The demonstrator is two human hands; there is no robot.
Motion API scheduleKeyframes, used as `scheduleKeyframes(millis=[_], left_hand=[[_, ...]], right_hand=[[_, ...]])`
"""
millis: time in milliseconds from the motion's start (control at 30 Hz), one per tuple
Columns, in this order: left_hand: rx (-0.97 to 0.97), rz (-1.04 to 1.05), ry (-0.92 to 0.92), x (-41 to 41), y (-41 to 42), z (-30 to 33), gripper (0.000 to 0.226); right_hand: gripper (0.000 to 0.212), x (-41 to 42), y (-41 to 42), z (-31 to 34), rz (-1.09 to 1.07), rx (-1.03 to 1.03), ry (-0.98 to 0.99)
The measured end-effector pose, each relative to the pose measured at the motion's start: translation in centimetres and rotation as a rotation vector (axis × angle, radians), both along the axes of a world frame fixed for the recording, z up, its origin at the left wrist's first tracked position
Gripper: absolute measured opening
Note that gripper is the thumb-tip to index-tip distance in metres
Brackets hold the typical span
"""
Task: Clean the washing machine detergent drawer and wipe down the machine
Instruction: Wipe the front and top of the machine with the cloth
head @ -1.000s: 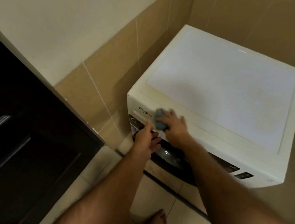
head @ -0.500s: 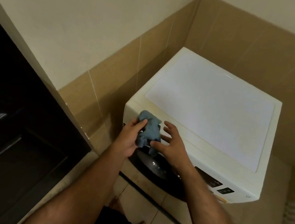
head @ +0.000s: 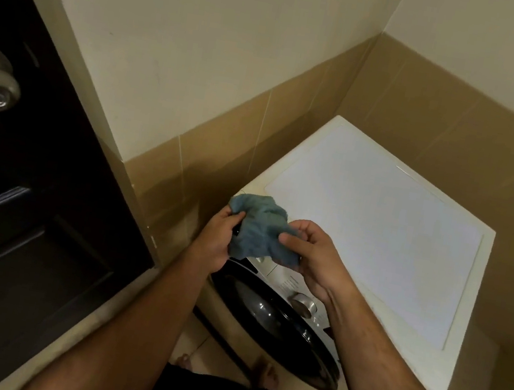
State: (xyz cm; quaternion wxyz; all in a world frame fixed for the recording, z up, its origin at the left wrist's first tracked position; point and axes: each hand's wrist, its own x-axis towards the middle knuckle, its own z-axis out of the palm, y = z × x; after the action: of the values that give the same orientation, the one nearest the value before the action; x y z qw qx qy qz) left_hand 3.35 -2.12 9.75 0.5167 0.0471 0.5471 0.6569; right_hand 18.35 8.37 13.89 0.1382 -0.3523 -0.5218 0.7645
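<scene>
Both hands, left (head: 215,239) and right (head: 313,255), grip blue cloth (head: 258,227) above washing machine (head: 376,248), beside dark door (head: 28,190).

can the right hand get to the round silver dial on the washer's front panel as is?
Probably yes: the round silver dial sits uncovered just below the right hand, though that hand is pinching the crumpled blue cloth.

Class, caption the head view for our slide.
Both hands, left hand and right hand, hold a crumpled blue-grey cloth above the white front-loading washing machine.
</scene>
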Motion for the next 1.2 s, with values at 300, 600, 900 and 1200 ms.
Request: scheduleKeyframes(millis=[300,600,900,1200], left_hand=[[-0.022,0.043,0.022,2.8,1.2,0.2,0.024],[-0.234,0.125,0.12,8.8,2.8,-2.8,0.015],[0.181,0.264,-0.215,12.4,4.6,-1.9,0.071],[-0.022,0.325,-0.168,13.1,3.6,-3.3,0.061]], right_hand=[[0.055,1.2,3.9,-2.3,0.337,-0.31,-0.228],[0.024,4.5,8.3,-5.4,0.263,0.117,-0.215],[0.028,3.9,10.0,-2.0,0.544,-0.027,0.039],[0.021,4.3,12.1,-3.8,0.5,0.337,-0.225]])
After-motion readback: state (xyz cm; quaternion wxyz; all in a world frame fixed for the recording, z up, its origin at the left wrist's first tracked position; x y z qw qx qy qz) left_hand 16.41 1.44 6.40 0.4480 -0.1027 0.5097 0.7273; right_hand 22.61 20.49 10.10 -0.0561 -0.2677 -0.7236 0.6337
